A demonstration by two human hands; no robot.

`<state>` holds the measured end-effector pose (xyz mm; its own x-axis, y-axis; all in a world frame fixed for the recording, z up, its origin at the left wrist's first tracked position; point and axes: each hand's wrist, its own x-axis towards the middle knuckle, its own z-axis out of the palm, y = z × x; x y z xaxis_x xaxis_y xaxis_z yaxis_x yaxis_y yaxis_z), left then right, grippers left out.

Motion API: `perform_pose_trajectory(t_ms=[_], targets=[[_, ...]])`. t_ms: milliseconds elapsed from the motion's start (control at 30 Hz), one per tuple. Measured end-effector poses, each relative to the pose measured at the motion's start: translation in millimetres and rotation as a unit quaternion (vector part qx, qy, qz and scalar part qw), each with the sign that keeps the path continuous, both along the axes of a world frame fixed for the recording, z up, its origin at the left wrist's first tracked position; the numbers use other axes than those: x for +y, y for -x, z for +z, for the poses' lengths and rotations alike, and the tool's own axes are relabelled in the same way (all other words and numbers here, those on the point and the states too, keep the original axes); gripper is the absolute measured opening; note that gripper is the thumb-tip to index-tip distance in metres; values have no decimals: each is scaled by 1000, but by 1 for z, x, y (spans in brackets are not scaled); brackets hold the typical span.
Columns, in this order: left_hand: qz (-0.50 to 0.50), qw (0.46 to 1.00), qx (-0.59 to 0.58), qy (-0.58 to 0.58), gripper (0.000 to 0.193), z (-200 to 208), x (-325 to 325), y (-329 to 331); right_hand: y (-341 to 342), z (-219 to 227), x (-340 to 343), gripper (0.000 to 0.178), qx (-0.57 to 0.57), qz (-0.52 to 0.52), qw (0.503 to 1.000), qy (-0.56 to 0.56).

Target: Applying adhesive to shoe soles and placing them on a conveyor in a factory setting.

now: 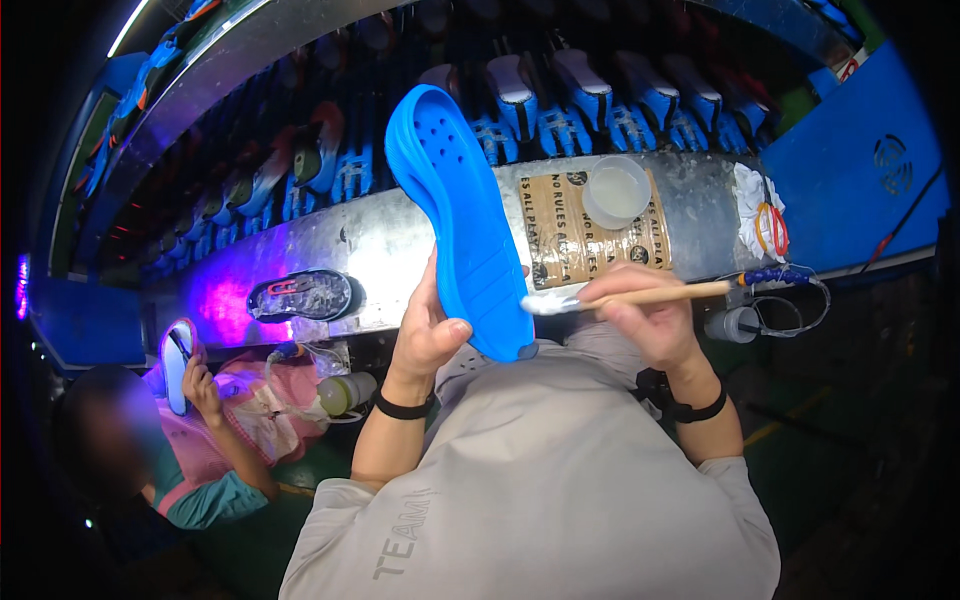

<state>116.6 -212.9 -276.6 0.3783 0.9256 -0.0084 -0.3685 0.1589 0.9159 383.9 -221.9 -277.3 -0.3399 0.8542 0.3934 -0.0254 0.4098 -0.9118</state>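
Note:
A bright blue shoe sole [465, 230] stands tilted in front of me, its hollowed end with several small holes at the top. My left hand [430, 325] grips it from the left side near its lower half, thumb along the edge. In my right hand [640, 312] is a brush [660, 296] with a pale wooden handle, held between thumb and fingers. Its white bristles are at the sole's lower right edge; whether they touch it I cannot tell.
A translucent tub [615, 192] stands on printed brown tape [550, 225] on the metal bench [385, 240]. Behind runs a rack of shoes on blue holders [565, 130]. A dark sole [300, 296] lies left. A co-worker [215, 440] at left holds another sole [177, 365].

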Motion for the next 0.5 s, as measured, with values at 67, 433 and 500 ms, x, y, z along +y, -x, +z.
perform_pose_trajectory(t_ms=[67, 433, 500], targets=[[-7, 1000, -2, -10, 111, 0, 2, 3, -5, -8, -4, 18, 157, -58, 980, 104], [-67, 988, -105, 89, 107, 21, 3, 3, -82, -140, 46, 30, 118, -456, 878, 85], [-78, 985, -117, 97, 108, 39, 8, 2, -92, -166, 48, 29, 103, -491, 863, 60]])
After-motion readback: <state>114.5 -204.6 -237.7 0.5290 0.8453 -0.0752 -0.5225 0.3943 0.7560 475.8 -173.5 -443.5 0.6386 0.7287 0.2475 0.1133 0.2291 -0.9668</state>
